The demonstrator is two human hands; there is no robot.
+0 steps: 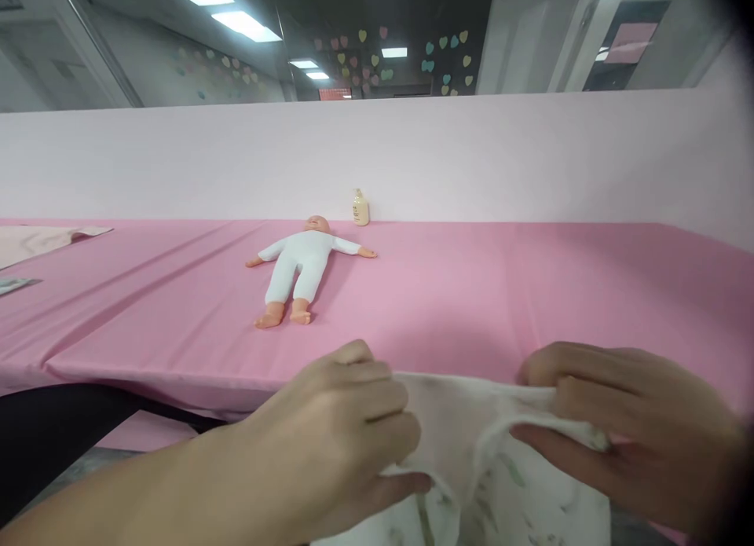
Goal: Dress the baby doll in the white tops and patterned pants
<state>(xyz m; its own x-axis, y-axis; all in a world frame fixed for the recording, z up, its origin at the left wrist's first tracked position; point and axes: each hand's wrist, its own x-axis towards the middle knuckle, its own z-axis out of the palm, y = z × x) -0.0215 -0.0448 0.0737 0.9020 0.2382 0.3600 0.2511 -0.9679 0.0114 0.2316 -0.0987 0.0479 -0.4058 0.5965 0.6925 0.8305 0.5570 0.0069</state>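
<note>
Close to me, a thin white cloth item with a green leaf print [506, 483] hangs at the front edge of the pink-covered table. Its exact kind I cannot make out. My left hand [347, 436] is closed on its upper left edge, with the thumb below and the fingers curled over. On the right, my right hand [636, 428] pinches the upper right edge between thumb and fingers. The cloth stretches between both hands, and its lower part runs out of view. Beyond them a baby doll [303, 255] in white body cloth lies on its back, arms spread, touched by neither hand.
A cream pump bottle [360, 208] stands by the white wall [412, 153] behind the doll. Pale fabric [41, 241] and a small folded cloth [15, 284] lie at the far left. Wrinkles cross the pink table cover [448, 287]. A dark-clothed leg [59, 428] shows at lower left.
</note>
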